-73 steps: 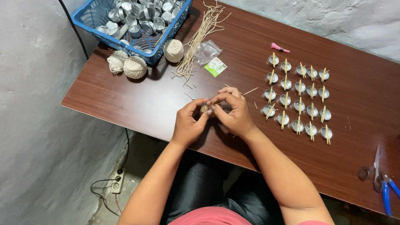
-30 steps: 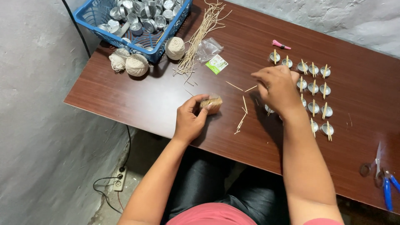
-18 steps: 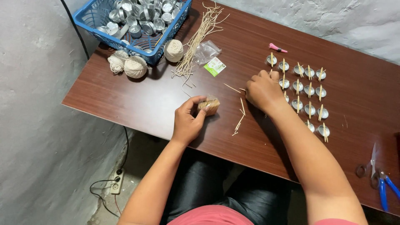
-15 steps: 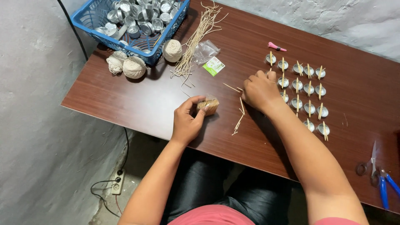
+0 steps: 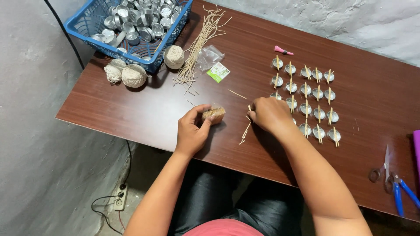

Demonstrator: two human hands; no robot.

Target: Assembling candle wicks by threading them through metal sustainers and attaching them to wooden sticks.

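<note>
My left hand (image 5: 192, 130) grips a small tan block of bundled short sticks (image 5: 213, 114) on the brown table (image 5: 131, 109). My right hand (image 5: 270, 114) rests fingers-down on loose thin wooden sticks (image 5: 245, 130) just right of the block; whether it grips one is hidden. To its right stand several small metal cups (image 5: 306, 89) in rows, each with a stick laid across its top.
A blue basket (image 5: 94, 22) of empty metal cups sits at the far left corner. Balls of white string (image 5: 133, 75) and a long bundle of sticks (image 5: 199, 43) lie beside it. A pink clip (image 5: 283, 50), scissors (image 5: 385, 168) and blue-handled pliers (image 5: 400, 196) lie to the right.
My right hand left the rows of cups and came back left and down onto the loose sticks. My left hand has stayed on the block.
</note>
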